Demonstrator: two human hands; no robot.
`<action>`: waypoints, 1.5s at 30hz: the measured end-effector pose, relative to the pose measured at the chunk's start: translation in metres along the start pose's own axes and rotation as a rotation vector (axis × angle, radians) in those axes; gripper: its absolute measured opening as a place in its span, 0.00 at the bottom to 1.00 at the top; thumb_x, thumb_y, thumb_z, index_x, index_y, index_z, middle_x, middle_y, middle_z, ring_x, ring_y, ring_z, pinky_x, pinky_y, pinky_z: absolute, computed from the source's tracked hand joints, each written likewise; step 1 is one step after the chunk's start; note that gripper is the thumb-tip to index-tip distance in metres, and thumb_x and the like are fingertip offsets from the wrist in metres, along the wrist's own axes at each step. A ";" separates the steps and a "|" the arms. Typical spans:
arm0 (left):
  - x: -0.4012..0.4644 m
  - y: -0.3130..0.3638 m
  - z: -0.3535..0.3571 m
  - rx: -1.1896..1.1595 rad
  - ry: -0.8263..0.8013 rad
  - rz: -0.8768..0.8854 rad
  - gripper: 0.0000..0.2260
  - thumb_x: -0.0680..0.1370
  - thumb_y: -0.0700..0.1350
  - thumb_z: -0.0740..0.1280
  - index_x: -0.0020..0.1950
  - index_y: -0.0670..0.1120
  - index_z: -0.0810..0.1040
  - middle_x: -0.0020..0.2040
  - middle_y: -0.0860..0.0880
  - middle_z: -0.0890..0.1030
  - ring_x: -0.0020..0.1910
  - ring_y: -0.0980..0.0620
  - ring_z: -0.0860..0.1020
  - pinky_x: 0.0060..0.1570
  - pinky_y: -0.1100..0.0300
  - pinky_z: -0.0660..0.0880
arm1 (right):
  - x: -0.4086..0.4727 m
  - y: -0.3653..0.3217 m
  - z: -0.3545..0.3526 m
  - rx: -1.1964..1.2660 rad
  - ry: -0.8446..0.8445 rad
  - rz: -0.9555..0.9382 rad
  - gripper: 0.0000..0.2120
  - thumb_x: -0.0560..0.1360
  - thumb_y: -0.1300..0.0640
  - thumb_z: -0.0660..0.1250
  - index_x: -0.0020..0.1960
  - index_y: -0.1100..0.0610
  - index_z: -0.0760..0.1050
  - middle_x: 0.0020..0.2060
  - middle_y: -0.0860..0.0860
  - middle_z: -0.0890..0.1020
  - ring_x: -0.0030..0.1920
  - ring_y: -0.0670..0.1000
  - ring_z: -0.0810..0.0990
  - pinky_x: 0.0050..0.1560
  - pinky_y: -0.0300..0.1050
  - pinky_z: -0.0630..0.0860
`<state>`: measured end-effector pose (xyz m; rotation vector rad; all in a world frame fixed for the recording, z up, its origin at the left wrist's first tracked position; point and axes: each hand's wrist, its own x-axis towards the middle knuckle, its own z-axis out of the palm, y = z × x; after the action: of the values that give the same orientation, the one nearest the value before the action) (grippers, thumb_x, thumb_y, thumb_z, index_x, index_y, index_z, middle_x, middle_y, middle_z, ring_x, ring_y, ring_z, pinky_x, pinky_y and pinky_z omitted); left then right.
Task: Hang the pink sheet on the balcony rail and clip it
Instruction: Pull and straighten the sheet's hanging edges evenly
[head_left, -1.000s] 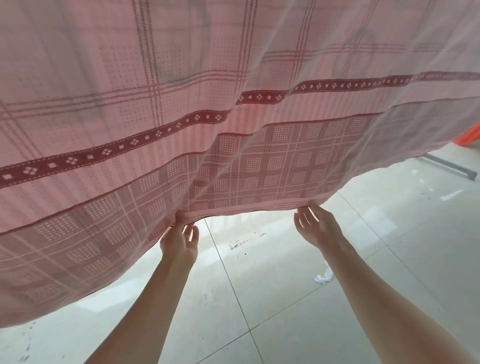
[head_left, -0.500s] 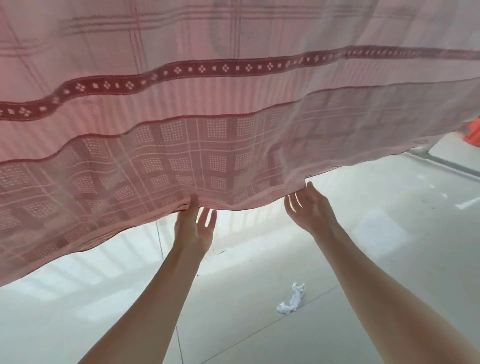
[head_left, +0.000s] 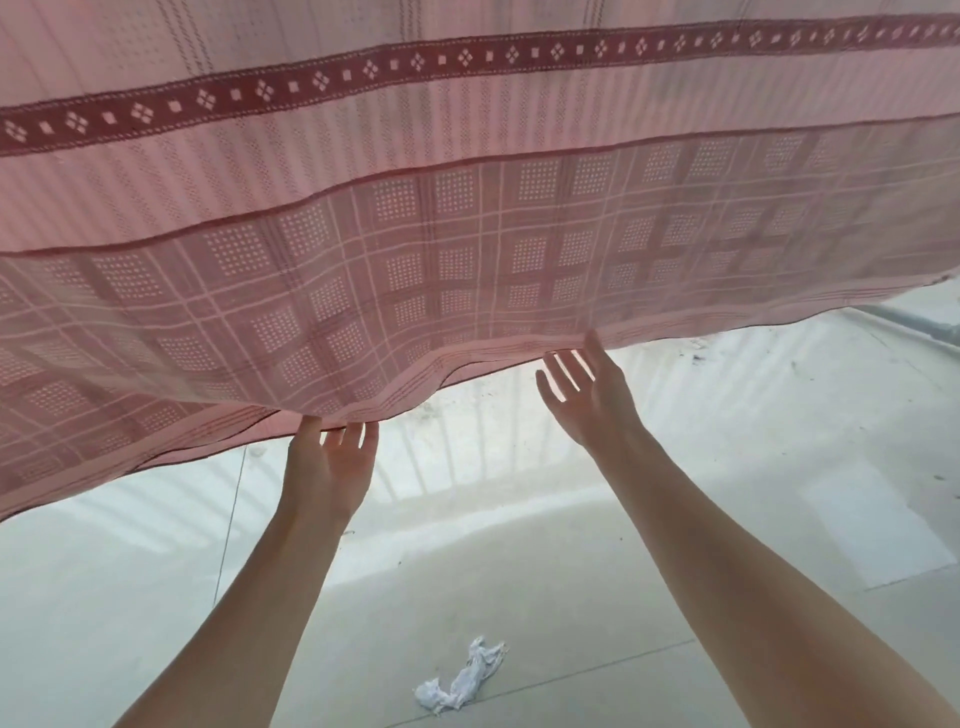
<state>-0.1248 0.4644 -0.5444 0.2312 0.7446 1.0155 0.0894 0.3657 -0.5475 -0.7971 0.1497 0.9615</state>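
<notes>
While the pink sheet (head_left: 467, 249) spans left-right overhead, its hem lies just above both hands, left hand (head_left: 327, 467) touching, right hand (head_left: 587, 395) beside it, fingers (head_left: 563, 371) spread, gripping nothing.

Pale tiled floor (head_left: 597, 597) with 1 crumpled white scrap (head_left: 460, 678) lying on it.
</notes>
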 end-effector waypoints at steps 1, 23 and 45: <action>0.002 -0.003 0.002 -0.026 0.007 0.013 0.02 0.78 0.40 0.61 0.47 0.44 0.72 0.49 0.49 0.76 0.48 0.53 0.77 0.50 0.58 0.75 | 0.004 -0.006 -0.002 0.026 -0.004 0.010 0.15 0.76 0.53 0.66 0.60 0.57 0.73 0.53 0.52 0.77 0.58 0.53 0.76 0.55 0.49 0.75; 0.016 0.000 -0.022 -0.054 0.066 0.187 0.09 0.79 0.34 0.59 0.45 0.43 0.76 0.41 0.51 0.80 0.43 0.57 0.78 0.41 0.66 0.77 | 0.025 -0.034 -0.044 0.050 0.046 -0.059 0.02 0.77 0.61 0.63 0.46 0.57 0.74 0.41 0.49 0.79 0.44 0.46 0.77 0.44 0.41 0.73; 0.007 0.002 -0.041 0.094 0.094 0.147 0.20 0.78 0.30 0.57 0.70 0.40 0.65 0.53 0.47 0.78 0.49 0.54 0.78 0.48 0.60 0.74 | 0.028 -0.030 -0.032 0.186 -0.004 -0.013 0.05 0.79 0.61 0.60 0.47 0.56 0.74 0.45 0.47 0.79 0.51 0.46 0.77 0.52 0.48 0.73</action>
<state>-0.1512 0.4651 -0.5767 0.3251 0.8718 1.1379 0.1361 0.3544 -0.5668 -0.6247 0.2273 0.9223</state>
